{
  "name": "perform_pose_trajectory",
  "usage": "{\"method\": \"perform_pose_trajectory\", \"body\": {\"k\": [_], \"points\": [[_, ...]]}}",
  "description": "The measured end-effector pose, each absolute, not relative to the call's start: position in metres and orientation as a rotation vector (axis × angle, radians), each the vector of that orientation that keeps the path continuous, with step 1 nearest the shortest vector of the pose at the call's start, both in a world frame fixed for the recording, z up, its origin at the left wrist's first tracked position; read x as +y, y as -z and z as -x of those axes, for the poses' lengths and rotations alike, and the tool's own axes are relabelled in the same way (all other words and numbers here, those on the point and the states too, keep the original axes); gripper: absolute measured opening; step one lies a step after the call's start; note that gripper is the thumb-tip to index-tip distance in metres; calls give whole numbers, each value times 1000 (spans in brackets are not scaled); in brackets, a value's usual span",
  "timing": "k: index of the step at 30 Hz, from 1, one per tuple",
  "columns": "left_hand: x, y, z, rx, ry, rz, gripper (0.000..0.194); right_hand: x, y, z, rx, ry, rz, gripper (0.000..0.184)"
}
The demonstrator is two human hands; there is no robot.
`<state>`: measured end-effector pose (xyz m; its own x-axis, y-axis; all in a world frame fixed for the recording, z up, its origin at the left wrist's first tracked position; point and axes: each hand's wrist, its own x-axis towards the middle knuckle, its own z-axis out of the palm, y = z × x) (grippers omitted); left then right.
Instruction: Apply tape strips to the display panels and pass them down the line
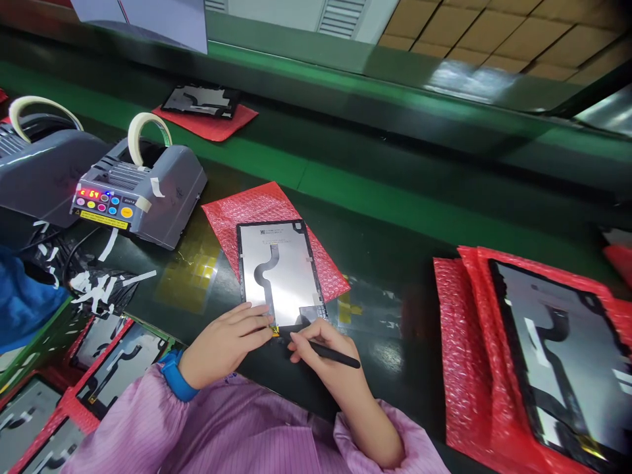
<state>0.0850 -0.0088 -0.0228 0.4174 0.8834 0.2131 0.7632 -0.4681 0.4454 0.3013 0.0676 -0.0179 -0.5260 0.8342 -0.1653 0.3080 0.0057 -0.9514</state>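
A tablet screen panel [291, 276] lies back side up in front of me, partly over a red bubble-wrap sheet [261, 201]. A dark curved ribbon cable [268, 266] runs down its silvery back. My left hand [234, 342] rests with outstretched fingers at the panel's lower left edge, fingertips beside a small yellow-gold connector end [275, 332]. In my right hand [326, 352], a slim black pen-shaped tool [336, 355] is gripped near the panel's lower edge. Its tip is hidden by my fingers, so its exact kind cannot be made out.
A grey tape dispenser [172, 191] with a lit display stands at the left, another dispenser [44, 164] beside it. Further panels on red bubble wrap lie at right [587, 329] and at back [202, 100]. A green crate [44, 342] with several panels sits lower left.
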Motion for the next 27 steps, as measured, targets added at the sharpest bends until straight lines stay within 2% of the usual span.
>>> {"method": "perform_pose_trajectory", "body": {"k": [11,16,22,27], "points": [[-10,26,-85,1440,-579,-2426,41,66,20,-306,-1866,-1434,1175,25],[-12,25,-85,1446,-580,-2426,45,66,19,-317,-1922,-1074,1110,12],[-19,29,-94,1595,-533,-2352,53,65,17,-316,-2553,-496,462,28],[-24,30,-99,1650,-698,-2116,60,69,16,-321,-2545,-348,511,26]]}}
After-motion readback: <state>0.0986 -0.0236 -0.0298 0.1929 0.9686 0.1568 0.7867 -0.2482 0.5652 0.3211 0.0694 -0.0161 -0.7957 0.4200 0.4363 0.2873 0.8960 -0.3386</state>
